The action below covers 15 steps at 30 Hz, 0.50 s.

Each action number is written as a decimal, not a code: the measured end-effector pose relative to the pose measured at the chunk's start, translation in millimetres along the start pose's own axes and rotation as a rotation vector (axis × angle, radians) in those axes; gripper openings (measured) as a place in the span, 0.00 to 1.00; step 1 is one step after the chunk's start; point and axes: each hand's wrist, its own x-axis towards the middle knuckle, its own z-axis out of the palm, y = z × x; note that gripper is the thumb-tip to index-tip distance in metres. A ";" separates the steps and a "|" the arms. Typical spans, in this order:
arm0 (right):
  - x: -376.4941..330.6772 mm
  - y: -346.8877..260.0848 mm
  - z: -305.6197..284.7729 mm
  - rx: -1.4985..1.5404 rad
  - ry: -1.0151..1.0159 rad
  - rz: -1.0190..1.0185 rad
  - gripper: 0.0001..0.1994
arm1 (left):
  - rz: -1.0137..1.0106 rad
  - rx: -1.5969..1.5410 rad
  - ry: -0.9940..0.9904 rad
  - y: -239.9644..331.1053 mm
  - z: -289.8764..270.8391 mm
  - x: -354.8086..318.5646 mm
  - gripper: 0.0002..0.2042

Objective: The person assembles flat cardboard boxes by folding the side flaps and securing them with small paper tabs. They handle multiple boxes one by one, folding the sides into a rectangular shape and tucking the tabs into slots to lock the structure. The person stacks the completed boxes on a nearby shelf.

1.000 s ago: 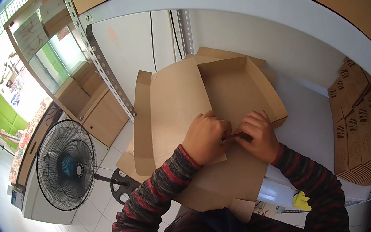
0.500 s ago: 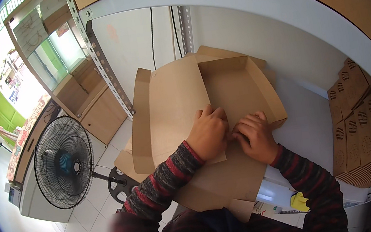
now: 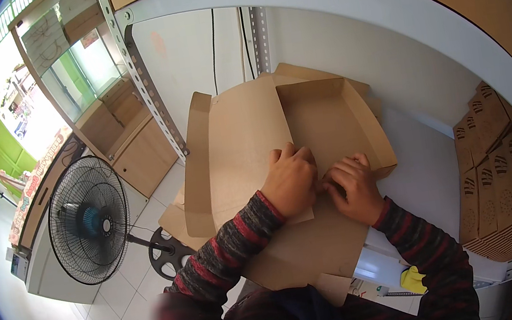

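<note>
A flat brown cardboard box blank lies on a white shelf, partly folded, with raised walls on its right half. My left hand presses down on the cardboard near the middle fold, fingers curled over a panel's edge. My right hand rests right beside it, fingers bent onto the near wall of the folded tray part. Both hands touch the cardboard and almost touch each other. Striped sleeves cover both forearms.
A stack of flat printed cardboard boxes stands at the right on the shelf. A black standing fan is on the tiled floor at the left. Metal shelf uprights rise behind the cardboard. A yellow item lies near the shelf's front edge.
Both hands have shifted slightly up along the fold and pressed closer together; the cardboard stays in place.
</note>
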 end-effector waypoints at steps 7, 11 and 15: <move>1.4 0.1 -4.1 0.013 -0.041 0.009 0.05 | -0.010 -0.020 0.006 -0.2 -4.5 -2.1 0.05; 0.8 -3.2 -2.2 -0.019 0.007 -0.032 0.05 | 0.002 0.038 0.048 3.4 -0.9 -8.0 0.04; -0.7 -0.8 0.5 -0.063 -0.021 -0.064 0.05 | 0.001 0.101 0.002 6.7 -1.0 -4.6 0.05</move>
